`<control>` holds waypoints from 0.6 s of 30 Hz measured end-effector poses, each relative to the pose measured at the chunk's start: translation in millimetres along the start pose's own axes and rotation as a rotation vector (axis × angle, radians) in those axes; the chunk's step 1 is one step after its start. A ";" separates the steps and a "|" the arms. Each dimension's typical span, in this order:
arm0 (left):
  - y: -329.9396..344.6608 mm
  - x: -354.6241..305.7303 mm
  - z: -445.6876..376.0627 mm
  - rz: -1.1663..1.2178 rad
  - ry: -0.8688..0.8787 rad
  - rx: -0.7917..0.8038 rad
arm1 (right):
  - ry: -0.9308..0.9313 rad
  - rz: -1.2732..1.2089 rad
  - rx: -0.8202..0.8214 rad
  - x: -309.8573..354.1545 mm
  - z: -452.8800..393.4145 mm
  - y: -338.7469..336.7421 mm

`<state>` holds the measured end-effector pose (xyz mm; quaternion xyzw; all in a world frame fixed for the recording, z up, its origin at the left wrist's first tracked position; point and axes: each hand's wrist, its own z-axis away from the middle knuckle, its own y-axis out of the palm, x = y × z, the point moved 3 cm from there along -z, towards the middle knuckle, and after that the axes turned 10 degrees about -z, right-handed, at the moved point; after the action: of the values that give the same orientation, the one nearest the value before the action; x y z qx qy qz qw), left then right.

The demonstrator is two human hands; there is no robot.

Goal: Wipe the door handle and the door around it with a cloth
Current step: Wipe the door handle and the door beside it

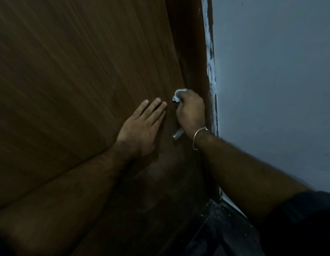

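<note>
Pale blue-white fabric, the cloth point(179, 95), is seen bunched in the right hand point(191, 111) just right of the frame's centre, and only a crumpled corner of it shows above the knuckles. The fingers of that hand are curled round the cloth and, by the look of it, round the door handle point(177, 134) as well, whose metal end juts out below the heel of the hand, toward the lower middle of the frame. A thin metal bangle point(199, 137) is worn at the wrist.

The left hand point(142, 126) is laid flat on the brown wooden door point(77, 80), fingers straight and together, nothing held, its fingertips close beside the cloth but apart from it. The door fills the left and centre of the frame; the grey-blue wall point(271, 80) takes the right side, with a roughly painted frame edge between them.

The step in hand is judged to be the wiping of the handle itself. It would be done well if the cloth were kept wrapped fully round the bar and drawn along its whole length, down to the exposed end, with the grip turned so that the hidden back face is reached too. The flat left hand is best kept pressed where it is, so that the door is held steady against the rubbing. The wood around the handle, which is partly hidden under the right hand, would then be taken with the cloth spread wider rather than balled. The light is dim, so the dirt left cannot be judged.
</note>
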<state>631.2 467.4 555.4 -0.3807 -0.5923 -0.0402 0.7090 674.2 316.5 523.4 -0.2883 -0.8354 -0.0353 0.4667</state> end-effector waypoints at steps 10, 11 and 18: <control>0.9 3.1 -0.5 0.025 0.026 0.000 | -0.139 0.090 0.167 -3.3 22.9 10.9; 1.1 4.4 -0.8 0.034 0.039 0.005 | -0.113 0.113 0.213 -8.9 32.9 13.4; 5.7 7.3 2.0 0.045 0.091 -0.040 | 0.218 -0.059 -0.085 -11.1 20.9 12.0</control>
<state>634.6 475.5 559.0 -0.4055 -0.5500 -0.0533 0.7281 668.9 328.4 500.2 -0.2777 -0.7854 -0.1156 0.5410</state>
